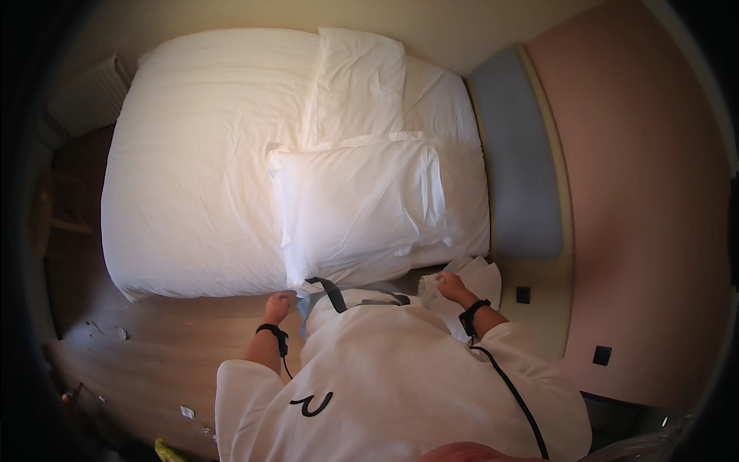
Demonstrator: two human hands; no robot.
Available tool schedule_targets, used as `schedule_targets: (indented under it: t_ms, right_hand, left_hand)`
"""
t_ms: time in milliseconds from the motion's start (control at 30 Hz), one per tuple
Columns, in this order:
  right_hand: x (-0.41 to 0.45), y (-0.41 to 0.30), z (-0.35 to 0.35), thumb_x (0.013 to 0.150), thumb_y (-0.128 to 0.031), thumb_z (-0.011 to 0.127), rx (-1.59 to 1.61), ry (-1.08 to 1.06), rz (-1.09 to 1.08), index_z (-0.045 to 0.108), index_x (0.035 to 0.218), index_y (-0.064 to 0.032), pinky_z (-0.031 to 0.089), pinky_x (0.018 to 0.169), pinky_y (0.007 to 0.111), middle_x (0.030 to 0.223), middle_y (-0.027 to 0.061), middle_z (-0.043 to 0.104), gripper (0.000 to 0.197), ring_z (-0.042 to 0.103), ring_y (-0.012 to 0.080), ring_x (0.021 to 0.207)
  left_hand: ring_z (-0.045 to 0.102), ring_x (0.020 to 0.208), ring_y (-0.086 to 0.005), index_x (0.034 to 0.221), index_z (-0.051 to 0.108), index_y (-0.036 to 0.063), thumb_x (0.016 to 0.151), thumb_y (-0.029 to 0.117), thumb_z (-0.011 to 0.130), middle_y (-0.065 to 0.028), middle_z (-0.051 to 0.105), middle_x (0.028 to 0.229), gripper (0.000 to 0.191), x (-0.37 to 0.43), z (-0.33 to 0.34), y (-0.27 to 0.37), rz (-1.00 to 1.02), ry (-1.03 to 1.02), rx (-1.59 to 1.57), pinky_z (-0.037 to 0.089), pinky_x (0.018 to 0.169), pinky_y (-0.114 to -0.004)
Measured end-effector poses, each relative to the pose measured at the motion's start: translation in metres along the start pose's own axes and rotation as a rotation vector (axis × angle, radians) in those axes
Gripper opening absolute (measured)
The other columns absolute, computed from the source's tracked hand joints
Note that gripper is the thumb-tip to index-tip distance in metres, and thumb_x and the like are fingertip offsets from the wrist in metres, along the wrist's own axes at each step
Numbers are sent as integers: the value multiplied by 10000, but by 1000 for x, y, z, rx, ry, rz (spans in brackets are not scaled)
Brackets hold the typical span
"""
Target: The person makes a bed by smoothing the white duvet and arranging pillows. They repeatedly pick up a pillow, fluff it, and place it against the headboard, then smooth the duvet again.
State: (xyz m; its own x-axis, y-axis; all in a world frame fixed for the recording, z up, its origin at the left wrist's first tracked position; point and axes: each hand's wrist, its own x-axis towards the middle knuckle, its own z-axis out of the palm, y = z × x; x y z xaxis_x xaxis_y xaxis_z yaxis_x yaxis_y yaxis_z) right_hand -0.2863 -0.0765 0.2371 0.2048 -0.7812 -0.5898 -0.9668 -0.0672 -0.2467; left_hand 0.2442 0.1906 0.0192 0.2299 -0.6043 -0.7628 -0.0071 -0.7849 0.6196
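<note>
A white pillow (358,202) lies on the near side of a bed, its left edge over a white duvet (190,161). Behind it, a folded white duvet part or second pillow (358,86) lies flat. My left hand (277,307) hangs just off the bed's near edge, fingers curled; whether it grips anything is not clear. My right hand (453,287) is by the near corner at the headboard, beside or on white cloth or paper (482,283); its hold on this is unclear. Both wrists carry black straps with small devices.
A padded blue-grey headboard (519,156) stands at the right, with black wall sockets (523,295) near it. At the left are a radiator (89,95) and a wooden chair (69,202). Bits of litter (187,412) and a yellow item (166,450) lie on the wooden floor (173,352).
</note>
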Motion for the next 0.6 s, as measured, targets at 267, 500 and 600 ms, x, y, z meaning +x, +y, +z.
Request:
schedule_targets:
  t_ms: [267, 500, 600]
  right_hand:
    - [-17, 37, 28, 858, -144, 633, 166, -46, 109, 701, 1154, -51, 554, 876, 464, 1032, 217, 725, 318, 695, 385, 963]
    - [21, 66, 65, 857, -145, 641, 347, -6, -196, 709, 1116, -43, 558, 781, 430, 914, 165, 719, 287, 692, 321, 838]
    - [35, 114, 71, 853, -145, 628, 389, 18, -235, 708, 1113, -42, 557, 765, 429, 897, 169, 721, 291, 693, 325, 820]
  left_hand:
    - [720, 756, -292, 1141, 726, -2, 885, 171, 559, -180, 754, 914, 351, -10, -1, -40, -44, 77, 208, 567, 683, -403]
    - [694, 640, -223, 1274, 664, 20, 914, 134, 550, -155, 746, 923, 395, -47, 31, 30, -97, 134, 101, 511, 507, -356]
    - [700, 663, -217, 1287, 665, 40, 925, 127, 548, -144, 748, 942, 390, -65, 71, 45, -81, 187, 76, 517, 532, -343]
